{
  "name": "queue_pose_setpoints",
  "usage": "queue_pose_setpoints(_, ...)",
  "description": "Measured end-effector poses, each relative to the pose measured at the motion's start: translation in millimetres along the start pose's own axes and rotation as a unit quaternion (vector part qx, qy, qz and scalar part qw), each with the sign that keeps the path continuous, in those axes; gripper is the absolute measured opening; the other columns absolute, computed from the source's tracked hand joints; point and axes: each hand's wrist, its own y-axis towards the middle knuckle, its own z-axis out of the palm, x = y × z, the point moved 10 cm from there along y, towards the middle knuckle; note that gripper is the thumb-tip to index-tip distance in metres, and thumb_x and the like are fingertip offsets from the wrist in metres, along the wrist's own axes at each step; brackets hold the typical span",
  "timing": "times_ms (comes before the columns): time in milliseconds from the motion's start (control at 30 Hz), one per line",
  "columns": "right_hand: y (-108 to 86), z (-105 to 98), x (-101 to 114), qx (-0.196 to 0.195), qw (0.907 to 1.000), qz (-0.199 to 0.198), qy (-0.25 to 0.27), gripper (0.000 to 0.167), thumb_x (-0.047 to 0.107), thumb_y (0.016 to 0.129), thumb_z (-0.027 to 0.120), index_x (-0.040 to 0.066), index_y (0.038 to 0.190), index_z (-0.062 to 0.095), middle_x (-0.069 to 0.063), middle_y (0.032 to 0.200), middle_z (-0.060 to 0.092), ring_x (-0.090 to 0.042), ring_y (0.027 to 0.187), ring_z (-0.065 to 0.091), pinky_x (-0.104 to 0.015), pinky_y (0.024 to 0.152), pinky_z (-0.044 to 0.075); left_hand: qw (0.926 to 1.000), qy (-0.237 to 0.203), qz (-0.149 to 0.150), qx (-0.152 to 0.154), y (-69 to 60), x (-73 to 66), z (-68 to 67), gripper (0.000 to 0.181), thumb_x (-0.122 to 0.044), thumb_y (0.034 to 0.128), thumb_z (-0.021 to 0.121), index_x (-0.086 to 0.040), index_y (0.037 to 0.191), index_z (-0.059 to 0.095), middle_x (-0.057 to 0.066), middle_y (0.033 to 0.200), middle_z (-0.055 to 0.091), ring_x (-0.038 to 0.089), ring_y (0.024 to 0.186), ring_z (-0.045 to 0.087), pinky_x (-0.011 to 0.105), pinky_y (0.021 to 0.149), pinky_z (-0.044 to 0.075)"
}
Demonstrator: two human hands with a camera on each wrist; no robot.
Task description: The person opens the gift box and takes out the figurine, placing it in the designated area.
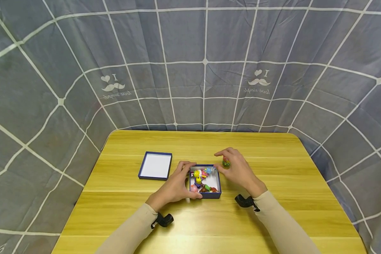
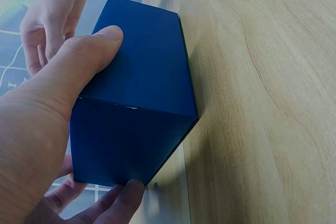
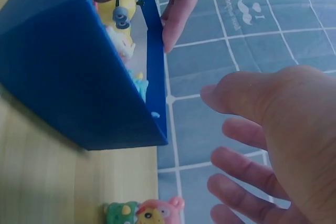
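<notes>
The box (image 1: 212, 195) is sitting on the table (image 1: 279, 158), holding toys (image 1: 198, 180); from its nine o'clock the left hand (image 1: 176, 185) is clasping it, thumb against the near wall, probably steadying it while leaving the top clear. At two o'clock a loose toy (image 1: 226, 163) is resting beside the right hand (image 1: 239, 171). Near ten o'clock the lid (image 1: 155, 165) is lying, likely out of the way. The head view is overlapping right thumb and box; the right wrist view is revealing a gap, parted fingers holding nothing.
</notes>
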Motion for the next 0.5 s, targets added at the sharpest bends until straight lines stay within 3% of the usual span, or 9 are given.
queue_pose_setpoints(267,-1.6,6.3,15.0,0.035,0.9991,-0.025,0.001,0.042,0.022,0.102,0.094,0.012,0.14,0.081,-0.012,0.137,0.077,-0.034,0.123,0.072,-0.054,0.103,0.064,1.0,-0.003,0.009,0.0,-0.5,-0.5,0.4,0.123,-0.052,0.08,0.109,-0.017,0.178,0.043,0.012,0.172,0.046,0.038,0.148,0.064,0.06,0.125,0.057)
queue_pose_setpoints(500,-2.9,12.5,26.7,0.073,0.9962,-0.046,0.009,0.046,0.022,0.103,0.093,0.013,0.146,0.078,-0.012,0.14,0.076,-0.033,0.126,0.074,-0.058,0.11,0.065,1.0,0.0,0.009,-0.001,-1.0,-1.1,-0.2,0.123,-0.052,0.0803,0.109,-0.017,0.178,0.043,0.013,0.173,0.046,0.039,0.147,0.065,0.06,0.124,0.058)
